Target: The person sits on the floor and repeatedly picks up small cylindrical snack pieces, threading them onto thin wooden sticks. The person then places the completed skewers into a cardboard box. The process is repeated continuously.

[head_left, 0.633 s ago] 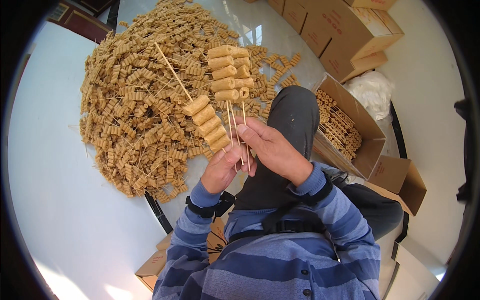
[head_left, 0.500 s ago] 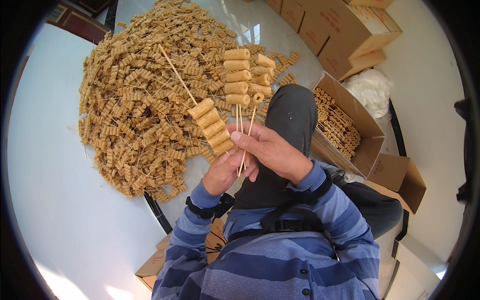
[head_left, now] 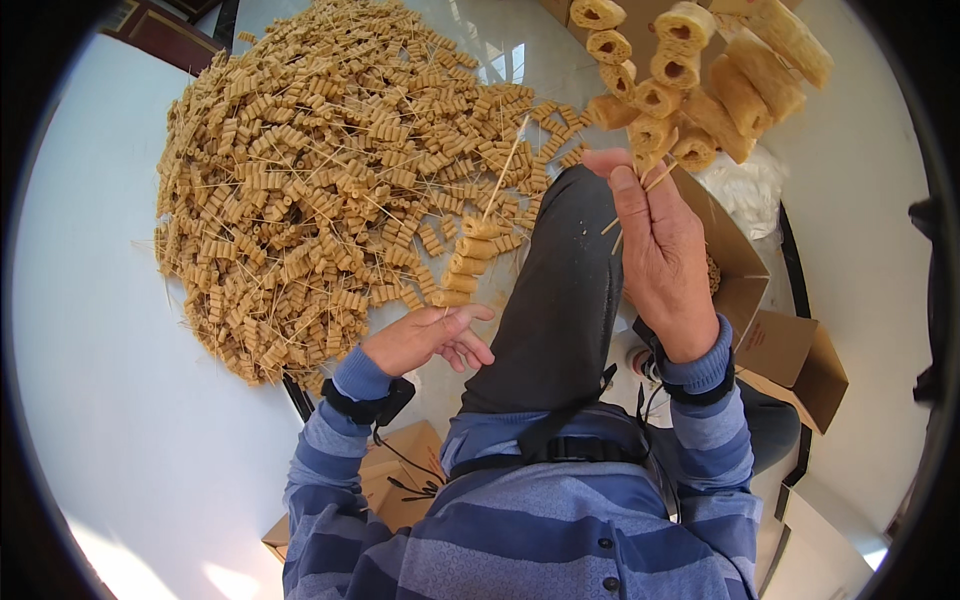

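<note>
My right hand (head_left: pixel 660 250) is raised at the upper right and grips the bare ends of a bunch of skewers (head_left: pixel 690 80), each threaded with tan tube-shaped pieces that fan out above it. My left hand (head_left: pixel 430 340) is lower, by my knee, with its fingertips on the bottom end of a single skewer (head_left: pixel 470 260) loaded with several tan pieces, its thin stick pointing up and to the right. A big heap of the same loaded skewers (head_left: pixel 320 180) lies on the pale floor just to the left of that hand.
My dark trouser leg (head_left: pixel 570 290) runs between the hands. An open cardboard box (head_left: pixel 745 270) stands behind my right hand, a smaller open box (head_left: pixel 800 360) beside my right elbow, a white bag (head_left: pixel 750 190) beyond. Flat cardboard (head_left: pixel 400 470) lies under my left arm.
My right hand has lifted the bunch of skewers up and to the right, away from the left hand. The left hand has stayed low with one skewer, and the hands are now apart.
</note>
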`<state>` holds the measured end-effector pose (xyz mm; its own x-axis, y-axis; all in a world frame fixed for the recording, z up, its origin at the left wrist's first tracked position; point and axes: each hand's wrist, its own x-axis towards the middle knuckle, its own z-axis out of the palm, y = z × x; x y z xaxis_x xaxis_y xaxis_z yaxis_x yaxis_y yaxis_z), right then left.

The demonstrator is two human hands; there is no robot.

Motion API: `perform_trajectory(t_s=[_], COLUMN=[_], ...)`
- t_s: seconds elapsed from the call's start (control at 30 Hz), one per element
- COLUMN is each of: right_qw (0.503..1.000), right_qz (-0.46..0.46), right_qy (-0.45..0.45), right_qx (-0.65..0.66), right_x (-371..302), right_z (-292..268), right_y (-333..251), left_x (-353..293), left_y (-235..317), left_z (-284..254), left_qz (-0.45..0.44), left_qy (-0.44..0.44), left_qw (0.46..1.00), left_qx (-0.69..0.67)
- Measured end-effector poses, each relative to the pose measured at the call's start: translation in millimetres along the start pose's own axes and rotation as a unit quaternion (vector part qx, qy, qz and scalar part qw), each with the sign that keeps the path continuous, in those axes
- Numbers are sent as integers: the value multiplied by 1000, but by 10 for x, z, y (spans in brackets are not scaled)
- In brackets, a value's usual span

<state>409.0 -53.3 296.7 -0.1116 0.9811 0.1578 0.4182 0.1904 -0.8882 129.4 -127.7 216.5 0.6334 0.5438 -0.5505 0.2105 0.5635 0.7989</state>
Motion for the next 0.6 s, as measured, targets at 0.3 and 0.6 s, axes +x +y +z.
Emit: perform_trajectory(t_s=[0.3,0.6], right_qw=[883,756], right_qz=[-121,294], right_qy=[-403,-585], right_qx=[-208,5], right_x=[48,-139], right_z=[39,-95], right_y=[110,446], left_x=[-178,-143], left_y=[388,245], left_z=[-153,-421], left_qz=[-137,-93], left_qy=[-161,-109], left_qw=[969,981], left_qx=[130,134])
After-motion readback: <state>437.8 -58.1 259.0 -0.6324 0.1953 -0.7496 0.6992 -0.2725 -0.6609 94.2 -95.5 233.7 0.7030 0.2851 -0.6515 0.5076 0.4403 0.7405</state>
